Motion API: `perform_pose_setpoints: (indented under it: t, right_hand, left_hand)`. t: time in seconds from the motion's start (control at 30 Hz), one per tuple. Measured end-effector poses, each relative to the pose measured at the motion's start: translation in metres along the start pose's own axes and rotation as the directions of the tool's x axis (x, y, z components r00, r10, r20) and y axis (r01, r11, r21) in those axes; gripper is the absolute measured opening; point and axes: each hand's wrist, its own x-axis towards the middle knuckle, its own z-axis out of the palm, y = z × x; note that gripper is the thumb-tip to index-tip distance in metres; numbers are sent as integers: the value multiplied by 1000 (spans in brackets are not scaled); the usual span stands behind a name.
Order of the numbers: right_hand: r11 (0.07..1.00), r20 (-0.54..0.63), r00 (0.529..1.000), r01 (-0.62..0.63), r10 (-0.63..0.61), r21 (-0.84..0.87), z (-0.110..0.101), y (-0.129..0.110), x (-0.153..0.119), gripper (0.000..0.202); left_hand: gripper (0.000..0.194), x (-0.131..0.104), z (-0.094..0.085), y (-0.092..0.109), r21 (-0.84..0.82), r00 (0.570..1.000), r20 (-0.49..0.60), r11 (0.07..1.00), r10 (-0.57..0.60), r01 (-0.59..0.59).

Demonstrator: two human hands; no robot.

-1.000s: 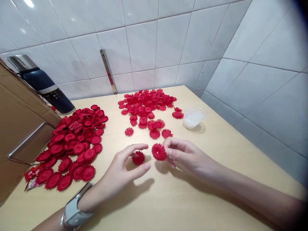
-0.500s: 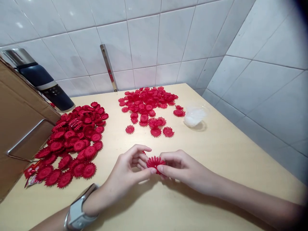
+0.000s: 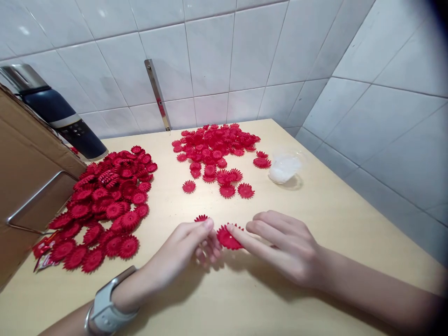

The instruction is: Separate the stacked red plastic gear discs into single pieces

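Note:
My right hand (image 3: 285, 245) holds a red flower-shaped disc (image 3: 227, 237) with petal-like teeth, its index finger across the top face and its thumb out of sight underneath. A tiny pale spot shows near the disc's middle. Just left of the disc is my left hand (image 3: 191, 245). Its thumb lies against the index finger and the other fingers curl below; whatever they may pinch is hidden. Behind the left thumb, another red disc (image 3: 201, 218) is partly visible.
Red discs form a large heap (image 3: 115, 205) at left and another pile (image 3: 217, 142) at the back. A clear bowl (image 3: 285, 168) with white plastic stands right. A cardboard box (image 3: 31, 186), a dark flask (image 3: 66, 116) and a small wrapper (image 3: 45, 249) are at left.
My left thumb has come off the disc and drawn up to its index finger, moving slightly left. My right hand has turned, with its index finger now laid over the disc.

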Motion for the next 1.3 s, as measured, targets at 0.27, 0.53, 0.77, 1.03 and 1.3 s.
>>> perform_pose_setpoints:
  t: [0.27,0.53,0.77,1.03,1.3]
  right_hand:
    - [739,172,884,-460,435,492,0,-14,7,23]
    - [191,587,712,-684,385,704,-4,-18,19,27]
    - [68,614,691,-683,382,727,-1,-13,15,32]
    - [234,580,711,-690,398,685,-1,-13,11,29]
    - [411,583,740,-672,336,616,-3,-14,15,29]
  left_hand:
    - [29,-3,-2,-4,223,996,35,971,84,-89]
    - [29,-6,1,-4,391,982,116,902,148,-182]
    - [22,-5,1,-5,347,983,69,919,173,-186]
    - [18,-6,2,-3,464,966,100,848,238,-257]
    - [18,-8,2,-4,526,962,80,808,262,-264]
